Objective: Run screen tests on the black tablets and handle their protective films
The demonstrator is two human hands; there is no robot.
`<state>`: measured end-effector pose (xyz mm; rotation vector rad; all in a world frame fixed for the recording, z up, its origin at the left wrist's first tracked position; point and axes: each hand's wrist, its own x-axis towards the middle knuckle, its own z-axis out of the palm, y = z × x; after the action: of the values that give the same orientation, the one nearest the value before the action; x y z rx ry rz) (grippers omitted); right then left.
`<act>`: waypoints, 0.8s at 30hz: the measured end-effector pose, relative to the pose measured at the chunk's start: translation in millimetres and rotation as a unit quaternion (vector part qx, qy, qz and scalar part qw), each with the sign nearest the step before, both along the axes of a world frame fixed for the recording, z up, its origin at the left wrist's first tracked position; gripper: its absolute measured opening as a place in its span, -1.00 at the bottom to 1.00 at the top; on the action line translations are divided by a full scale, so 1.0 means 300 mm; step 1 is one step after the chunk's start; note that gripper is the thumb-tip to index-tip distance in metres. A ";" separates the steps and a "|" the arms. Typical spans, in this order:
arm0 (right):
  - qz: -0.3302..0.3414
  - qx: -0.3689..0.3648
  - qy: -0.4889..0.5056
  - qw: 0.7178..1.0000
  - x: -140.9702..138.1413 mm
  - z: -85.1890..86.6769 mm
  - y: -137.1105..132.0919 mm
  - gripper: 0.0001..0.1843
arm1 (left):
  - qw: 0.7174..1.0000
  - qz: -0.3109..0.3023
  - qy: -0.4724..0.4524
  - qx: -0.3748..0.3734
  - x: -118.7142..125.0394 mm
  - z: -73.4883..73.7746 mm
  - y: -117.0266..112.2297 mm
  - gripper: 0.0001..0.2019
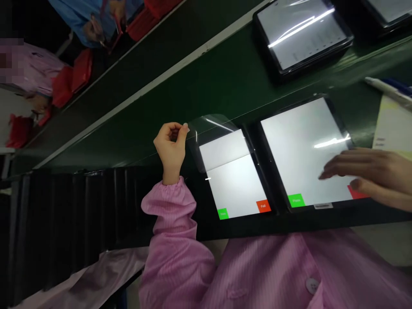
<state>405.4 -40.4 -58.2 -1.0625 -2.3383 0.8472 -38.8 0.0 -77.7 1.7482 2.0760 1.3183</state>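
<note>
My left hand [172, 143] pinches the corner of a clear film [214, 123] between thumb and fingertips. The film reaches over the top end of the left tablet [233, 180], whose lit white screen shows a green box and a red "Fail" box. Whether the film still touches the screen lower down, I cannot tell. My right hand [376, 174], fingers stretched and slightly smeared, hovers over the lower right of the second tablet [305, 150]. That screen is white too, with a green "Pass" box and a red box partly hidden by my fingers.
Another tablet [302, 32] lies farther back, apparently on a stack, with one more at the top right corner. Pens [389, 91] and a paper pad [391, 126] lie at the right. Black slotted racks [77, 214] stand left. Co-workers handle red pieces [82, 71] across the bench.
</note>
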 end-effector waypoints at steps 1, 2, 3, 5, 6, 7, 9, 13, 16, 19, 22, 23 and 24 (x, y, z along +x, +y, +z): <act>0.045 0.023 -0.022 0.998 0.003 -0.001 -0.029 -0.59 | 1.000 -0.002 -0.011 -0.001 -0.002 0.005 0.003 -0.88; 0.083 0.044 -0.028 0.995 -0.005 -0.003 -0.050 -0.66 | 1.000 -0.007 -0.021 0.000 -0.002 0.009 0.003 -0.88; 0.103 0.058 -0.028 0.993 -0.021 -0.005 -0.066 -0.71 | 0.999 -0.014 -0.031 0.002 -0.001 0.012 0.003 -0.87; 0.093 0.061 -0.038 0.993 -0.068 -0.005 -0.084 -0.71 | 0.998 -0.032 -0.046 0.005 -0.001 0.018 -0.001 -0.87; 0.093 0.050 -0.043 0.993 -0.094 -0.002 -0.090 -0.68 | 0.998 -0.041 -0.049 0.008 -0.002 0.021 -0.005 -0.86; 0.092 0.039 -0.050 0.994 -0.117 0.002 -0.093 -0.65 | 0.997 -0.050 -0.050 0.011 -0.004 0.026 -0.011 -0.86; 0.097 0.026 -0.061 0.993 -0.151 0.019 -0.091 -0.56 | 0.996 -0.067 -0.049 0.029 -0.010 0.041 -0.031 -0.84; 0.062 0.017 -0.030 0.997 -0.179 0.063 -0.025 -0.58 | 0.990 -0.094 -0.047 0.091 -0.010 0.083 -0.100 -0.86; 0.042 -0.058 -0.020 0.997 -0.212 0.061 0.088 -0.60 | 0.986 -0.093 -0.052 0.127 0.003 0.111 -0.165 -0.87; 0.073 -0.159 0.003 0.985 -0.284 0.016 0.216 -0.36 | 0.981 -0.059 -0.067 0.171 0.009 0.134 -0.235 -0.86; 0.045 -0.280 0.013 0.959 -0.380 -0.029 0.307 -0.38 | 0.980 -0.013 -0.069 0.187 -0.001 0.148 -0.309 -0.87; 0.027 -0.310 0.020 0.950 -0.410 -0.037 0.326 -0.40 | 0.981 -0.001 -0.067 0.184 -0.007 0.149 -0.332 -0.88; 0.011 -0.329 0.032 0.944 -0.437 -0.041 0.338 -0.42 | 0.982 0.009 -0.067 0.178 -0.014 0.149 -0.353 -0.90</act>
<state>274.4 61.2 -70.3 -1.2244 -2.0459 1.7161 -43.1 -105.9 -33.0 1.7060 1.8775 1.8516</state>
